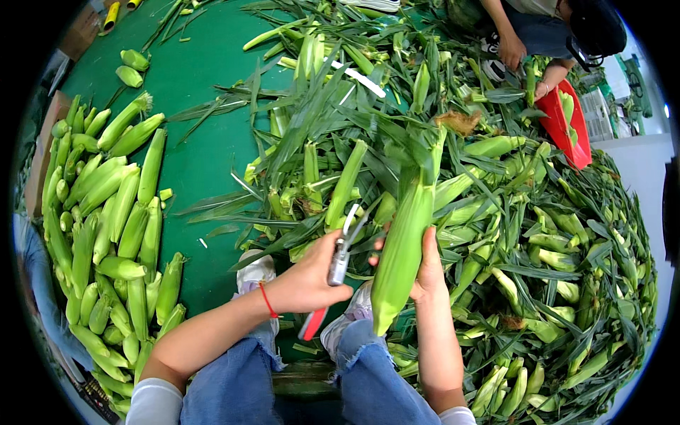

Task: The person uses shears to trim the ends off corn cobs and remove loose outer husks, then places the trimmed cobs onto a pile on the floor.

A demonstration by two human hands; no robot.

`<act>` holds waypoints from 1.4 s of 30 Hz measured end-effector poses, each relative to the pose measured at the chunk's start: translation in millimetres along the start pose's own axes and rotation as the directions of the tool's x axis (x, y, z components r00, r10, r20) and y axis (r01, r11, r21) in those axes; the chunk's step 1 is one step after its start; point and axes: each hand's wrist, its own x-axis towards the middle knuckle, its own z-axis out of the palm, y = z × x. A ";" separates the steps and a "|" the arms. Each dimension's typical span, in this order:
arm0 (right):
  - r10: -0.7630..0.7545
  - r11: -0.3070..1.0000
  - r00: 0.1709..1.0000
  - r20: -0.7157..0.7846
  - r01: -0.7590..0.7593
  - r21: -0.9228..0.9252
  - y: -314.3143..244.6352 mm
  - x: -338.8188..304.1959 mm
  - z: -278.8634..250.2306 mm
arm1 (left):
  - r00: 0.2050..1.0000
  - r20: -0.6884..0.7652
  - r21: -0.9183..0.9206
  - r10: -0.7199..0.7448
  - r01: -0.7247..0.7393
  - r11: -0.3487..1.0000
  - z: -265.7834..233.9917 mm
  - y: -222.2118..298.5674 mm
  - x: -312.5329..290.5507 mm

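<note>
My left hand is closed around pruning shears with silver metal parts and a red handle end. Their blades point up and away from me, close to the left side of a large green ear of corn. That ear, still in its husk, is gripped by my right hand, with the thumb along its right side and fingers partly hidden behind it. It stands tilted, its rounded end towards me and long leaves with brown silk at the far end. Cut leaves and stalk pieces lie beyond my hands.
Trimmed husked-on ears are piled along the left. A large heap of leafy corn fills the right. At the far right, another person's hand works beside a red basket. Green floor shows between the piles.
</note>
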 end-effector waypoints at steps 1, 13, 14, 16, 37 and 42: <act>0.036 0.991 0.999 -0.028 -0.039 -0.126 2.7 2.7 8.8 | 0.999 0.012 -0.026 -0.042 0.042 0.999 -2.2 7.1 0.0; -0.270 0.153 0.956 -0.116 -0.077 -0.985 -18.4 -2.0 48.3 | 1.000 0.020 0.108 0.006 -0.008 0.994 -35.1 8.8 9.9; -0.244 0.045 0.967 -0.077 -0.068 -0.997 -20.5 -4.0 46.9 | 0.998 0.055 0.121 0.022 -0.028 0.992 -34.4 -1.8 6.9; -0.177 -0.169 0.984 -0.010 -0.040 -0.985 -21.2 -8.8 44.1 | 0.990 0.140 0.096 -0.010 -0.003 0.995 -35.2 -7.7 4.8; 0.068 0.555 0.990 -0.121 -0.138 -0.820 -45.6 -41.7 -5.9 | 0.963 -0.224 0.326 -0.153 0.222 0.919 -47.7 -63.3 2.3; -0.119 0.902 0.992 0.043 0.127 -0.412 -41.7 -26.1 -19.1 | 0.953 0.238 -0.243 -0.188 0.246 0.938 -37.1 -11.1 -2.5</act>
